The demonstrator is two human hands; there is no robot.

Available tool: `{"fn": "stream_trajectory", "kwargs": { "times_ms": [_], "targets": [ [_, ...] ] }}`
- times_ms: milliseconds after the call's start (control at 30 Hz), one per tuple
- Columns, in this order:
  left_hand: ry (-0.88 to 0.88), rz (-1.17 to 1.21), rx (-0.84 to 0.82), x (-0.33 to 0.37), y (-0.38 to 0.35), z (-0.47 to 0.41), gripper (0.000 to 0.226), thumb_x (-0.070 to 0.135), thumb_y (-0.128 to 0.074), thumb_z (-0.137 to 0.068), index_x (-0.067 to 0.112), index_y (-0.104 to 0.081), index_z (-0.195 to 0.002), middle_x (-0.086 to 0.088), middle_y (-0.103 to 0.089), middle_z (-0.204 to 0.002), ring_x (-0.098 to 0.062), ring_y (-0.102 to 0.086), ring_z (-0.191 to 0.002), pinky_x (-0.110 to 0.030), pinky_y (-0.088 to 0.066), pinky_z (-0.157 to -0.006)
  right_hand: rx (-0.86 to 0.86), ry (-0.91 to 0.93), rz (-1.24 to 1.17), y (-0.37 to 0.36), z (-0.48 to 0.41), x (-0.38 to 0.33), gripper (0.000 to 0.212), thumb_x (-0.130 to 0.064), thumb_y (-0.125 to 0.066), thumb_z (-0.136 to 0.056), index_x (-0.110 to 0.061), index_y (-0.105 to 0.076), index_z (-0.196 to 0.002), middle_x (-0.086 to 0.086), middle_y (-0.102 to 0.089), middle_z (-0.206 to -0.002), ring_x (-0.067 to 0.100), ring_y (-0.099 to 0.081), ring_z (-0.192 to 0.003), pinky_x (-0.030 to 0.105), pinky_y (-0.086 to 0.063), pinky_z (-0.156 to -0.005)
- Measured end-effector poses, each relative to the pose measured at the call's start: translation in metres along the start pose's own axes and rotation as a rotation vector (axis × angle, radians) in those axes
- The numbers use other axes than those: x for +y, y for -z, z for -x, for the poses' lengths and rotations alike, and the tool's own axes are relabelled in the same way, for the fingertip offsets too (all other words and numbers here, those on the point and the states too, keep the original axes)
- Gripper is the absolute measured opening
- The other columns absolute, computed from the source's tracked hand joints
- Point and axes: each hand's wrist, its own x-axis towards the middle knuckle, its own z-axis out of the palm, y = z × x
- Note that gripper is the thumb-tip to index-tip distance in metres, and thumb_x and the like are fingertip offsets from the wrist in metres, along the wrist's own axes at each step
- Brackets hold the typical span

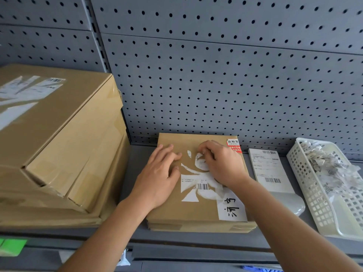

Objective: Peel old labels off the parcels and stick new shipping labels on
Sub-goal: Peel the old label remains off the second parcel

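grey shelf (279, 232): left hand (157, 177) flat on the parcel (176, 213), right hand (222, 163) pinching its torn label (196, 187).

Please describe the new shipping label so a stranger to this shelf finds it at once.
On the grey shelf under the pegboard wall, find the flat brown parcel in the middle. The new label lies right of it, before the white basket. Unlike the torn label on the parcel and the crumpled scraps in the basket, it is whole and smooth, with two barcodes.
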Motion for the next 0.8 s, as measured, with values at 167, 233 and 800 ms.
{"fn": "stream_trajectory", "kwargs": {
  "times_ms": [167, 233, 800],
  "targets": [
    [0.003, -0.001, -0.002, 0.000, 0.000, 0.001, 0.035, 0.035, -0.039, -0.106, 0.041, -0.045, -0.139, 0.029, -0.016, -0.161, 0.010, 0.009, -0.148, -0.037, -0.026, -0.117, 0.010, 0.032, -0.002, -0.003, 0.001, 0.002, 0.020, -0.017, -0.053, -0.093, -0.029, -0.068, -0.088, -0.019, -0.066, -0.094, 0.006, -0.049, -0.053, 0.029, -0.043, -0.051],
    [0.004, -0.001, -0.004, 0.001, 0.000, 0.000, 0.035, 0.034, -0.039, -0.106, 0.041, -0.045, -0.140, 0.028, -0.016, -0.161, 0.010, 0.009, -0.148, -0.039, -0.027, -0.117, 0.005, 0.011, -0.051, 0.000, 0.000, 0.003, 0.019, -0.018, -0.054, -0.093, -0.031, -0.068, -0.088, -0.020, -0.064, -0.091, 0.004, -0.050, -0.054, 0.027, -0.041, -0.051],
    [0.000, 0.000, -0.003, 0.002, 0.002, 0.001, 0.036, 0.034, -0.039, -0.106, 0.039, -0.046, -0.141, 0.027, -0.015, -0.162, 0.009, 0.009, -0.149, -0.037, -0.026, -0.117, -0.039, 0.308, 0.330, -0.003, -0.015, 0.009, 0.025, -0.005, -0.074, -0.079, -0.025, -0.062, -0.089, -0.008, -0.054, -0.086, 0.021, -0.055, -0.050, 0.030, -0.041, -0.036]
  ]
}}
